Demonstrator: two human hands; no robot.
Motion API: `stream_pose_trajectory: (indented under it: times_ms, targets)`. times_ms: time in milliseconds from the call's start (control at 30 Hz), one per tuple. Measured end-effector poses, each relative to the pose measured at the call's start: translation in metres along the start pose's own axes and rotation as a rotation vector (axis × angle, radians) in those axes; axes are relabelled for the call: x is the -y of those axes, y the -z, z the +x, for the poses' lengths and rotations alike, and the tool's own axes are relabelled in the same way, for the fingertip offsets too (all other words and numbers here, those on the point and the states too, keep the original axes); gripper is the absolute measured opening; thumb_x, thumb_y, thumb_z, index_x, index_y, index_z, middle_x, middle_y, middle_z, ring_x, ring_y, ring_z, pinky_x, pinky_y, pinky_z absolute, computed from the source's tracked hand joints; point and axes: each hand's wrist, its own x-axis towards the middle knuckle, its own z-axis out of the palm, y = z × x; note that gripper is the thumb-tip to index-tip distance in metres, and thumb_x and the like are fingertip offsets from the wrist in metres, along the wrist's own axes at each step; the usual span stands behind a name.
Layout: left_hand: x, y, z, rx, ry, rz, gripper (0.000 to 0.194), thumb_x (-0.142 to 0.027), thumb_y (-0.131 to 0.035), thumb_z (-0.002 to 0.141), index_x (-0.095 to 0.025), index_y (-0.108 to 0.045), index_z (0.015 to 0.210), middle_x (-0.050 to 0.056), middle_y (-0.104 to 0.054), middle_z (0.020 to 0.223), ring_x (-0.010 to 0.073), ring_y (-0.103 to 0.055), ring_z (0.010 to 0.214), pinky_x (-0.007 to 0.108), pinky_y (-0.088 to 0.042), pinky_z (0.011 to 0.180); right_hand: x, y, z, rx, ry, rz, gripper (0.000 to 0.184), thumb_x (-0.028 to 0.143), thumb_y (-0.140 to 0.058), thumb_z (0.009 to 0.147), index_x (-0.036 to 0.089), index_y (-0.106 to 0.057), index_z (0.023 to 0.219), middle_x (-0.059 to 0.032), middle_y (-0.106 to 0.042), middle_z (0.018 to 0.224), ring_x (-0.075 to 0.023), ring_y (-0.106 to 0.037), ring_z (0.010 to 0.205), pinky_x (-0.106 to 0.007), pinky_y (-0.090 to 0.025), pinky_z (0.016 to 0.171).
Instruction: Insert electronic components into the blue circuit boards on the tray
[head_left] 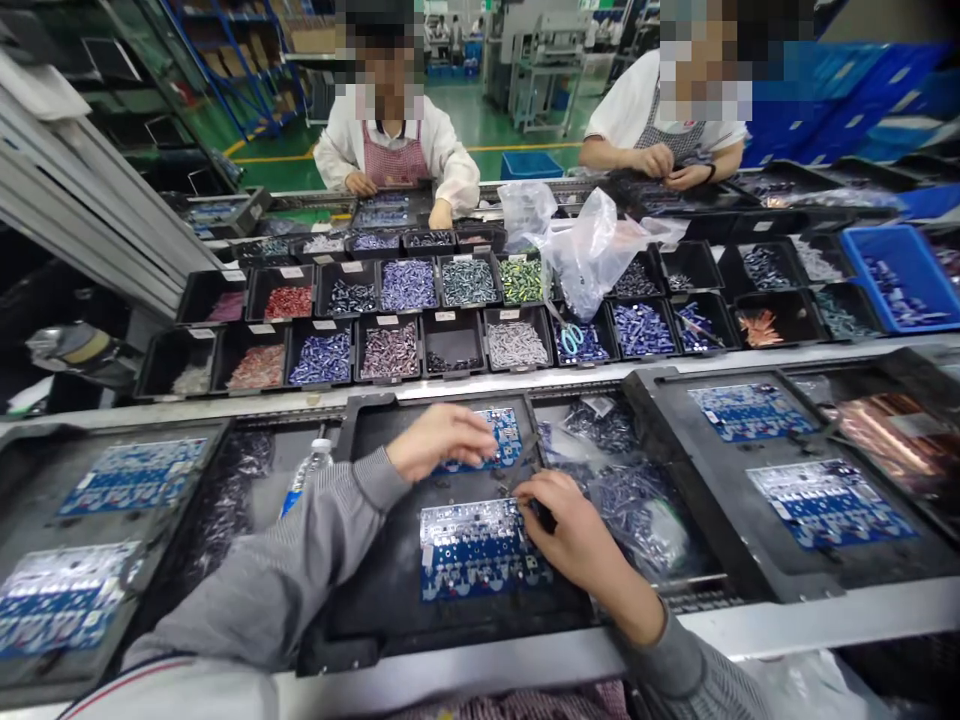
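Blue is the nearer circuit board (476,555), left of the right hand (568,528), whose fingers bend by its corner. The curved left hand (446,438) partly covers the farther circuit board (508,430). Whether they grip anything, I cannot tell. Beyond stand component bins (452,338).

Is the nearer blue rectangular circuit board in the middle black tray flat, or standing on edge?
Flat: the circuit board shows its broad component face upward inside the tray.
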Motion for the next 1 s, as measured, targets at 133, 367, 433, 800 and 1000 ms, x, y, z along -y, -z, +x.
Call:
stream_pose_trajectory:
  times_ms: [133,367,433,800,1000]
  targets:
    - [0.037,-0.016,-0.026,0.059,0.095,-0.057,0.023,-0.015,-0.075,0.065,-0.007,-0.071,0.087,0.006,-0.066,0.071,0.0090,-0.058,0.058,0.020,-0.049,0.055,0.001,-0.001,0.001,0.016,0.009,-0.008,0.021,0.006,-0.050,0.080,0.021,-0.058,0.092,-0.0035,-0.061,0.086,-0.0188,-0.056,0.087,-0.036,-0.044,0.082]
    - [0.063,-0.024,-0.032,0.042,0.130,-0.095,0.030,-0.029,-0.079,0.062,-0.007,-0.068,0.079,0.009,-0.068,0.071,0.0128,-0.061,0.061,0.023,-0.049,0.056,0.000,0.001,0.001,0.063,-0.014,0.010,0.023,0.003,-0.050,0.078,0.020,-0.058,0.092,-0.0033,-0.060,0.085,-0.0187,-0.054,0.087,-0.035,-0.043,0.080]
    - [0.068,-0.025,-0.033,0.035,0.149,-0.124,0.035,-0.033,-0.081,0.060,-0.007,-0.065,0.076,0.010,-0.069,0.072,0.0145,-0.063,0.063,0.023,-0.050,0.057,0.000,0.002,0.001,0.064,-0.010,0.013,0.022,0.004,-0.050,0.079,0.020,-0.058,0.092,-0.0034,-0.059,0.085,-0.0187,-0.054,0.086,-0.035,-0.043,0.079]
    - [0.075,-0.030,-0.031,0.022,0.072,-0.116,0.034,-0.035,-0.079,0.062,-0.009,-0.063,0.074,0.004,-0.063,0.065,0.0088,-0.055,0.053,0.019,-0.044,0.049,0.000,0.001,0.000,0.057,0.029,-0.040,0.021,0.004,-0.050,0.079,0.020,-0.057,0.090,-0.0033,-0.059,0.084,-0.0187,-0.054,0.086,-0.035,-0.043,0.079]
    - [0.076,-0.030,-0.031,0.015,0.032,-0.046,0.029,-0.035,-0.075,0.067,-0.010,-0.062,0.072,0.002,-0.060,0.062,0.0067,-0.048,0.047,0.018,-0.038,0.043,0.002,0.001,0.001,0.053,0.036,-0.090,0.019,0.005,-0.049,0.080,0.019,-0.057,0.089,-0.0039,-0.060,0.082,-0.0191,-0.053,0.084,-0.036,-0.042,0.079]
